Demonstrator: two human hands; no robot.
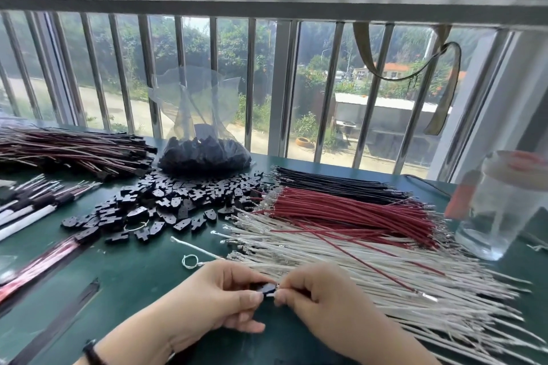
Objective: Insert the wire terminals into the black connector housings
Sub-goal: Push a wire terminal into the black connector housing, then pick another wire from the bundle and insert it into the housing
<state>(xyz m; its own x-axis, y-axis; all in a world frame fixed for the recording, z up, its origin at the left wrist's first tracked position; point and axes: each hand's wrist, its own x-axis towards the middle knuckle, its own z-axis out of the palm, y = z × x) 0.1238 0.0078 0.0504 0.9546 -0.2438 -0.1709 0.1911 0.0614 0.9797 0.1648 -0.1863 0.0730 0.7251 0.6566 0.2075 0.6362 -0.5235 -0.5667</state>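
Both hands pinching: left hand [221, 295] grips flat black housing [268, 287]; right hand [315, 293] grips thin white wire [274, 294].

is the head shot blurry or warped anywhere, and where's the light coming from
Head view: daylight enters through the barred window behind the green table; wide-angle distortion bends the window frame and bars; the clear plastic cup at the right edge is smeared; the hands, left and right, and the small black connector housing are fairly sharp.

The green table [133, 270] carries loose black housings [166, 204], white wires [341, 258], red wires [341, 207] and a clear cup [501, 216].
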